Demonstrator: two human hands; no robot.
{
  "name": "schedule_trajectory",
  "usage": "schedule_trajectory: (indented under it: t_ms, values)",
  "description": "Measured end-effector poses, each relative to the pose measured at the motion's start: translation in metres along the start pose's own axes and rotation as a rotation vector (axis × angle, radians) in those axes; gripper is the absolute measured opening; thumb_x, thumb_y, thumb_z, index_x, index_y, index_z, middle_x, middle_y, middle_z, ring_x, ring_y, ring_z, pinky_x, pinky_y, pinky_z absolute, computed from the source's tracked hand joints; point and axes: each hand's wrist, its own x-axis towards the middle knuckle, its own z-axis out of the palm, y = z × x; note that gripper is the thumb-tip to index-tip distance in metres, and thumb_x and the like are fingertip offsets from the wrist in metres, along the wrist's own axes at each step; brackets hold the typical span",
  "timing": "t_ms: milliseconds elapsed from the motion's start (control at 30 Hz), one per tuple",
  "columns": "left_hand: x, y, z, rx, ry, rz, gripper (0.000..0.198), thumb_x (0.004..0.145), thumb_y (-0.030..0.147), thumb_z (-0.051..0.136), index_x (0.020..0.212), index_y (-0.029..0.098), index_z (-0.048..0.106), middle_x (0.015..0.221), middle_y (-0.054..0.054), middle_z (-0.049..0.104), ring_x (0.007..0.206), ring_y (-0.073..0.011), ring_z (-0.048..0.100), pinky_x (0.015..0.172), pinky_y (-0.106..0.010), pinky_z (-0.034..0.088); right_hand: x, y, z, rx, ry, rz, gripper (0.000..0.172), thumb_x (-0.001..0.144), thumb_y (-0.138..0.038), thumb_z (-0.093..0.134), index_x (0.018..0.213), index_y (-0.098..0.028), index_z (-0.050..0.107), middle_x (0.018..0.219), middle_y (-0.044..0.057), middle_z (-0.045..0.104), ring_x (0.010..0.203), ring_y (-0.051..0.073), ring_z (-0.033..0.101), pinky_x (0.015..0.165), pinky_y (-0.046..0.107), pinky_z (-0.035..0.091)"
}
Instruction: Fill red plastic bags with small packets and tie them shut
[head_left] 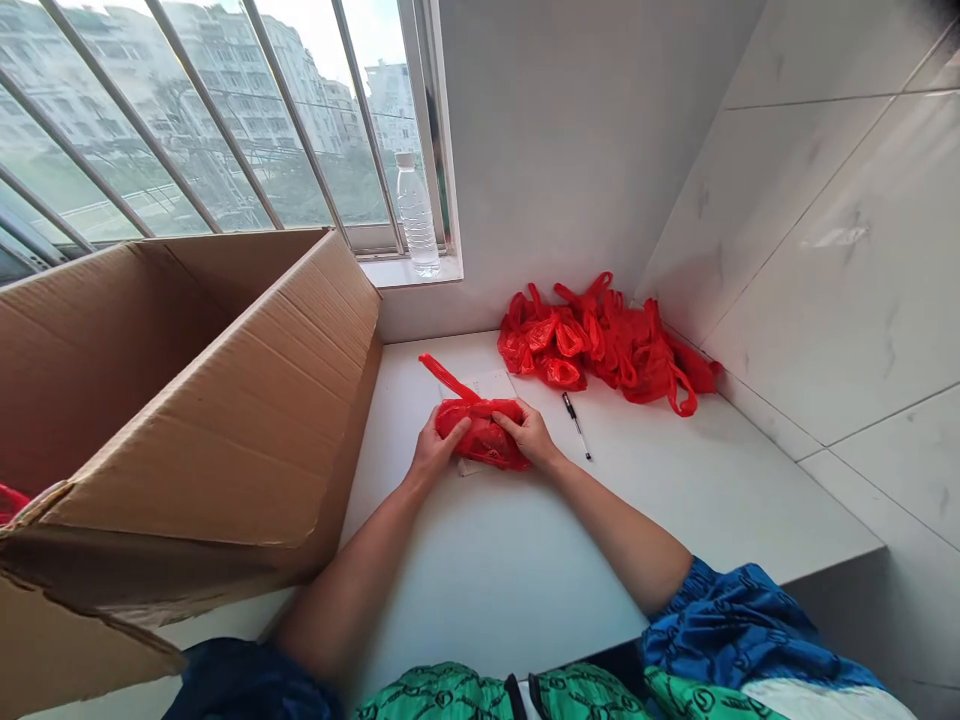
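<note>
Your left hand (433,450) and right hand (531,435) clamped on a bunched red plastic bag (480,432); it lies on a paper sheet (487,385) on the white countertop (480,590); pen (576,425) just beside; heap of red bags (607,345) against the tiled wall (847,240); cardboard box (187,400) at left; water bottle (416,215) before the barred window (217,120)

The left hand (433,450) and right hand (531,434) grip a bunched red plastic bag (480,434) on the desk (480,590). A pile of red bags (607,345) lies against the wall beyond, a pen (576,424) just beside the right hand, and a cardboard box (187,400) fills the left of the frame.
</note>
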Motion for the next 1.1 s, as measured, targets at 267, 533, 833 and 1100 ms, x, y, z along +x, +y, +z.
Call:
schedule_trajectory:
  t_ms: [267,533,833,1100]
  values:
    - [-0.002,0.009,0.002,-0.138,-0.048,-0.062,0.048,0.071,0.044,0.081,0.108,0.018,0.063,0.104,-0.006,0.071,0.092,-0.0226,0.067,0.084,-0.034,0.054,0.001,-0.004,0.004,-0.015,-0.008,-0.012,0.038,0.085,-0.057,0.063,0.094,-0.020,0.068,0.092,0.003,0.072,0.086,0.020,0.065,0.083,0.032,0.052]
    - [-0.002,0.000,0.000,-0.195,0.001,-0.077,0.041,0.076,0.047,0.074,0.103,0.017,0.067,0.096,-0.005,0.072,0.085,-0.0206,0.066,0.076,-0.029,0.052,0.002,0.007,0.003,-0.063,0.007,-0.008,0.036,0.088,-0.056,0.058,0.091,-0.022,0.067,0.087,0.001,0.070,0.082,0.020,0.063,0.078,0.031,0.051]
    - [-0.003,-0.001,0.000,-0.238,-0.011,-0.077,0.046,0.082,0.055,0.066,0.106,0.016,0.067,0.097,-0.005,0.072,0.084,-0.0201,0.065,0.075,-0.028,0.051,0.001,0.005,0.003,-0.083,0.008,-0.016,0.036,0.089,-0.056,0.056,0.092,-0.022,0.068,0.088,0.001,0.070,0.084,0.020,0.063,0.080,0.030,0.050]
    - [0.003,-0.005,0.003,-0.272,-0.001,-0.068,0.047,0.082,0.057,0.066,0.103,0.015,0.068,0.089,-0.004,0.072,0.078,-0.0181,0.065,0.070,-0.026,0.050,0.000,0.010,0.001,-0.077,0.012,-0.054,0.035,0.090,-0.055,0.056,0.092,-0.022,0.067,0.087,0.000,0.069,0.083,0.019,0.062,0.080,0.029,0.049]
